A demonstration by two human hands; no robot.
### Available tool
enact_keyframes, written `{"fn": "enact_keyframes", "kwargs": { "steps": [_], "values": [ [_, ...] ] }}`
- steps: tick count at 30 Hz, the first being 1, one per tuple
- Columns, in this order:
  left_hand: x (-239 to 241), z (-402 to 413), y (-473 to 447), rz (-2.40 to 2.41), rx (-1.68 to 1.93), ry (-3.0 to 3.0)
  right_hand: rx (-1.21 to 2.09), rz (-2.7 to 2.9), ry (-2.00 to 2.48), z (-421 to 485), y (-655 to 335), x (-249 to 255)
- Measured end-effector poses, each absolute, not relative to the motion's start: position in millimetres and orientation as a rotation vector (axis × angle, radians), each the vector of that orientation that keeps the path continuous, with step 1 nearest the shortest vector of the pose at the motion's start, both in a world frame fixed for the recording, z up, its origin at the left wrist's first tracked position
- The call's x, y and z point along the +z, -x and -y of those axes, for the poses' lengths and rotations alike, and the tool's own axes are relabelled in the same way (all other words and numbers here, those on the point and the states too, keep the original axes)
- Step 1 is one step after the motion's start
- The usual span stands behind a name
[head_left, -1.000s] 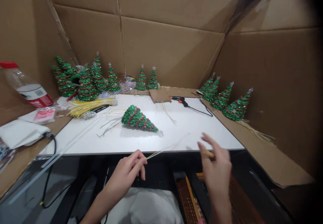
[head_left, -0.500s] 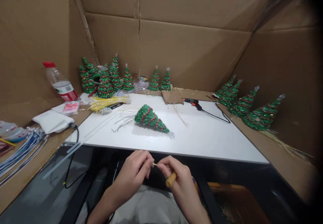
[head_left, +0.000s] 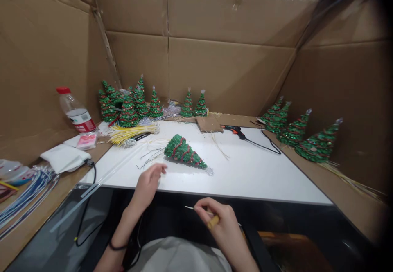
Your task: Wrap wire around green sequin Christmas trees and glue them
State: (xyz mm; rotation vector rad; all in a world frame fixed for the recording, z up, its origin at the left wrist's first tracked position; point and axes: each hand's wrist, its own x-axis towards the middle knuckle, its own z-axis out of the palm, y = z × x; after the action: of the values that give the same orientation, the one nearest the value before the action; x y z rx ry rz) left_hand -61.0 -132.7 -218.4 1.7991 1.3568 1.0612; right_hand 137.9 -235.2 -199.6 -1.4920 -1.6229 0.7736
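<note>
A small green Christmas tree ornament (head_left: pixel 184 153) lies on its side on the white tabletop, wound with red trim. Its silvery star (head_left: pixel 210 171) points right, and loose thin wires (head_left: pixel 150 156) trail from its base end. My left hand (head_left: pixel 150 182) is over the table's front edge, just below the tree and apart from it, fingers stretched out and holding nothing visible. Closer to me, my right hand (head_left: pixel 216 219) is closed around a tool with a short wooden handle (head_left: pixel 213 221). A thin pale tip (head_left: pixel 189 207) sticks out leftward from its fingers.
Upright trees stand at the back left (head_left: pixel 129 110) and along the right side (head_left: pixel 316 143). A glue gun (head_left: pixel 235 129) with a black cord lies beside a cardboard piece (head_left: pixel 209 124). Yellow wires (head_left: pixel 132 133), a bottle (head_left: pixel 76 112) and a white pouch (head_left: pixel 65 157) are leftward.
My left hand has let go of the thin tip and moved up and left toward the tree. My right hand keeps its grip nearly in place. The view has tilted up slightly.
</note>
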Motion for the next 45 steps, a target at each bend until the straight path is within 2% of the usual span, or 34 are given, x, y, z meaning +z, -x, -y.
{"fn": "enact_keyframes", "kwargs": {
  "steps": [2,7,13,22,31,45],
  "values": [
    [-220.4,102.8,56.6,-1.561,1.098,-1.806,0.742,1.616,1.526,231.1,-144.7,-204.4],
    [-221.0,56.9,30.5,-1.599,1.146,-2.003,0.680,1.600,1.472,218.2,-158.0,-206.5],
    [-197.5,46.0,16.4,-1.642,1.087,-2.113,0.571,1.376,1.480,172.9,-180.3,-198.7],
    [-162.5,40.4,8.7,-1.784,0.868,-2.091,0.269,1.534,1.686,116.4,-186.2,-188.1],
    [-163.5,24.1,4.7,-1.832,0.628,-2.046,0.272,1.485,1.806,94.3,-178.0,-183.3],
    [-189.7,41.5,11.6,-1.543,0.797,-1.828,0.410,1.592,1.741,88.2,-176.9,-181.4]
  ]
}}
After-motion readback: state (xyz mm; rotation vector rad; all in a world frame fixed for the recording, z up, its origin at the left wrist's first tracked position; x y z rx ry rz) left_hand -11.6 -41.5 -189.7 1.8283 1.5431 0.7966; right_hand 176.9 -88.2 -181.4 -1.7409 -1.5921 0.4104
